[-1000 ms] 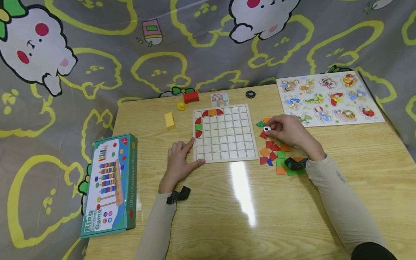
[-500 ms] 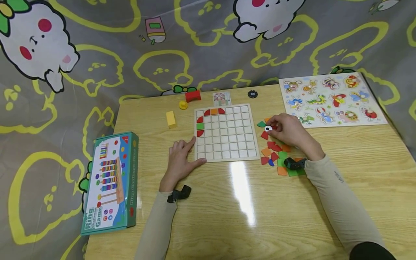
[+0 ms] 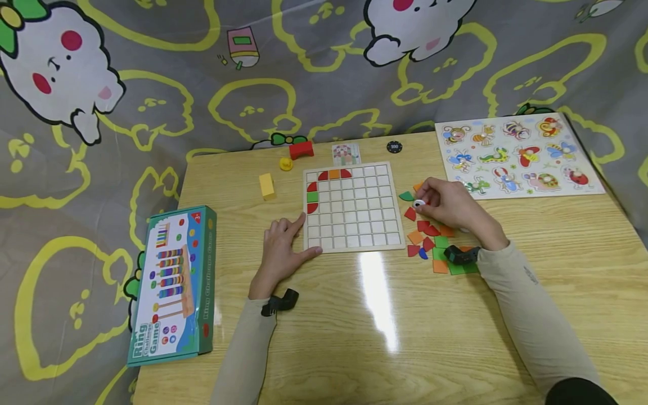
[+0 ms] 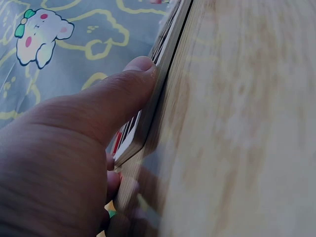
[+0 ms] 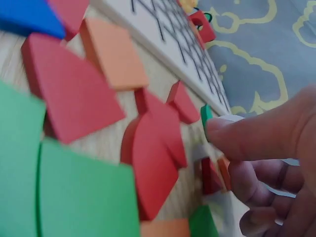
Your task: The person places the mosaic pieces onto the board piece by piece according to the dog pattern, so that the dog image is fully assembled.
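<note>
A white wooden grid board (image 3: 358,244) lies on the table, with red, orange and green pieces set along its upper left cells. My left hand (image 3: 279,250) rests at its lower left corner; the thumb (image 4: 123,94) lies on the front edge and the index finger touches the left side. My right hand (image 3: 448,202) pinches a small white disc with a black centre (image 3: 419,203), tilted just above the table. Close to those fingertips are a green leaf-shaped piece (image 3: 406,196) and a red piece (image 3: 410,214). In the right wrist view the fingers mostly hide the disc.
Several loose red, orange, green and blue pieces (image 3: 415,238) lie right of the board. Behind it are a picture card (image 3: 346,153), a black chip (image 3: 394,147) and a red block (image 3: 302,150). An insect puzzle (image 3: 521,157) stands back right, a game box (image 3: 172,287) left.
The disc in my right fingers has tilted, and the green and red pieces beside it have shifted slightly. My left hand has stayed at the board's corner.
</note>
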The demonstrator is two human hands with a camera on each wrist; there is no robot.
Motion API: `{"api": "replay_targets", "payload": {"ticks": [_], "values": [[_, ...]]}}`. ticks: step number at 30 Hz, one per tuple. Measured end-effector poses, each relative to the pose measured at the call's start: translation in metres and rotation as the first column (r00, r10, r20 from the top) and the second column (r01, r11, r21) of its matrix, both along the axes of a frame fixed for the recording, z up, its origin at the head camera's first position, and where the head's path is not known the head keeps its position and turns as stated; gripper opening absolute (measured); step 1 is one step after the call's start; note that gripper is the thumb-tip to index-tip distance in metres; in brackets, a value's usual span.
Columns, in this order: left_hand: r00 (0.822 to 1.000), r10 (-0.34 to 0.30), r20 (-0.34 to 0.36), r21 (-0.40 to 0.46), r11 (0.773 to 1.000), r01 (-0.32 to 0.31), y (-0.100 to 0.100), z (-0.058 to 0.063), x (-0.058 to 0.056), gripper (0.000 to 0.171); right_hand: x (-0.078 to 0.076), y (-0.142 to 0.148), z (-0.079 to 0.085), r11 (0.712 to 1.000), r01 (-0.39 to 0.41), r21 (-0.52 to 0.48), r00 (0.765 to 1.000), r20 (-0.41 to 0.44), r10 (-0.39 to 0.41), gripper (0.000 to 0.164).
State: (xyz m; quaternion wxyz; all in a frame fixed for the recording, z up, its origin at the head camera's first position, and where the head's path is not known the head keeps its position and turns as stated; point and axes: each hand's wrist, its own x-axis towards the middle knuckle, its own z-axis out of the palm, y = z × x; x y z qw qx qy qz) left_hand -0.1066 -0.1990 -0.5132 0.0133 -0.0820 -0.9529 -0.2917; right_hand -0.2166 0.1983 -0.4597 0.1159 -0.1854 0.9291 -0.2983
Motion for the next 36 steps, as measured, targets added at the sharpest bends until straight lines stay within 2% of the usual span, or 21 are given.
{"api": "replay_targets", "payload": {"ticks": [5,9,12,19,24,31,36], "values": [[1.000,0.006,0.000,-0.002,1.000,-0.006,-0.003,0.000,0.001,0.094,-0.002,-0.010,0.002,0.989,0.021,-0.148,0.999,-0.024,-0.025,0.023],[1.000,0.008,-0.002,-0.009,1.000,-0.008,-0.006,0.000,0.001,0.095,-0.006,-0.023,0.004,0.960,0.057,-0.274,0.998,0.012,-0.056,0.021],[1.000,0.005,0.004,-0.014,1.000,-0.005,-0.007,0.000,0.001,0.095,-0.012,-0.035,0.005,0.941,0.059,-0.334,0.998,0.036,-0.050,0.024],[1.000,-0.001,0.002,-0.005,1.000,0.001,-0.007,-0.001,0.001,0.095,-0.026,-0.075,0.005,0.937,0.006,-0.350,0.999,0.034,0.007,0.031],[1.000,-0.006,-0.009,-0.014,1.000,0.006,-0.007,-0.003,-0.001,0.095,-0.035,-0.105,0.005,0.909,0.003,-0.416,1.000,0.029,0.010,0.026],[1.000,-0.010,-0.002,-0.028,1.000,0.010,-0.006,0.000,-0.003,0.095,-0.050,-0.141,0.001,0.924,-0.103,-0.368,0.995,-0.052,0.090,0.022],[1.000,-0.013,0.001,-0.024,1.000,0.013,-0.006,0.000,-0.003,0.094,-0.055,-0.162,-0.008,0.932,-0.132,-0.337,0.991,-0.070,0.115,0.022]]}}
